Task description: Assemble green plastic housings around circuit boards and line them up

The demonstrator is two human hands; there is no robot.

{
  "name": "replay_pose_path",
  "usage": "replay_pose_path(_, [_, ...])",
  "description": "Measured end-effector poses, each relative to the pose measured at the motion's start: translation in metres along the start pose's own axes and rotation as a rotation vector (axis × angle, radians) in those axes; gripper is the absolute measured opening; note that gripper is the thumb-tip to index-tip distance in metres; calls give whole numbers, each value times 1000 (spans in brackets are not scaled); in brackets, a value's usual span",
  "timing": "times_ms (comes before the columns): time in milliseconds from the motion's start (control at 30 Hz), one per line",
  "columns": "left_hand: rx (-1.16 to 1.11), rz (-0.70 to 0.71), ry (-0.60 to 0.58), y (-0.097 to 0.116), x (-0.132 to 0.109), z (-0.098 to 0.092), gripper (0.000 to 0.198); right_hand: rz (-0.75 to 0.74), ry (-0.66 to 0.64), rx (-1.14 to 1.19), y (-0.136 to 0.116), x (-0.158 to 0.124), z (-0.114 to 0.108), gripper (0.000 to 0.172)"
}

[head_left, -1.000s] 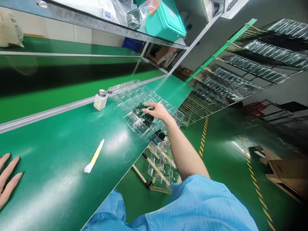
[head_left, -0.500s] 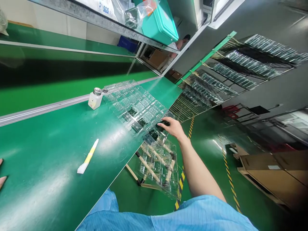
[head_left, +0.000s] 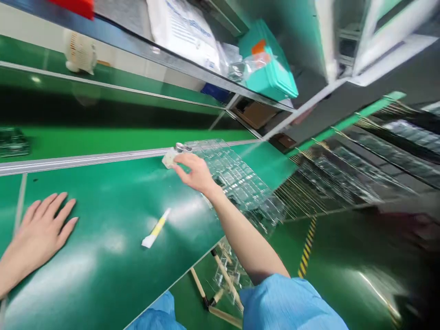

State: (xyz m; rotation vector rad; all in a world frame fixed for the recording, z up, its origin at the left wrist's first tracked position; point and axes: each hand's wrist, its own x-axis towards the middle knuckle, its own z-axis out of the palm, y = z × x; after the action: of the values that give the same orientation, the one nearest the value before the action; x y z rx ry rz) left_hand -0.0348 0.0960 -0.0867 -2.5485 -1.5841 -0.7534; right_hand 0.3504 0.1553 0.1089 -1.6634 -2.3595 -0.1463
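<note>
My left hand point(head_left: 43, 229) lies flat on the green bench top point(head_left: 103, 284), its fingers spread and nothing in it. My right hand point(head_left: 195, 173) hovers in front of a small white bottle with a metal cap point(head_left: 169, 158), partly covering it. Thumb and fingers are apart, and no object shows between them; I cannot tell whether they touch the bottle. Just beyond that hand sits a clear plastic compartment tray point(head_left: 244, 176), blurred, with dark pieces in its near part. Between my hands lies a white and yellow tube point(head_left: 156, 228).
Overhead, a metal shelf point(head_left: 151, 50) carries a white bag and a teal box point(head_left: 271, 68). A green circuit board point(head_left: 13, 142) rests behind the rail on the left. Wire racks point(head_left: 343, 160) stand to the right, and a tube-frame stand point(head_left: 223, 275) is below the bench edge.
My right hand has moved left from the tray's near corner to the bottle. My left hand now shows fully on the bench. The view has swung to the left.
</note>
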Motion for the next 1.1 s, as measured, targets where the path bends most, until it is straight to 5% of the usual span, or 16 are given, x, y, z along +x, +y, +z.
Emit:
replay_pose_path(167, [-3,-80,-61,26,24,-16,46,-367,-217,137,-93,97,61,24])
replay_pose_path(300, [-11,-155,-93,28,37,-13,42,-523,-360,138,-154,165,102,25])
replay_pose_path(600, [-136,-204,-101,35,49,-1,44,-406,-515,-54,-260,277,158,67])
replay_pose_path(867, [-165,-244,-70,35,51,0,42,-254,-578,-55,-324,293,178,42])
replay_pose_path(1100, [-151,-171,103,32,24,5,37,-148,-514,-13,-304,252,146,47])
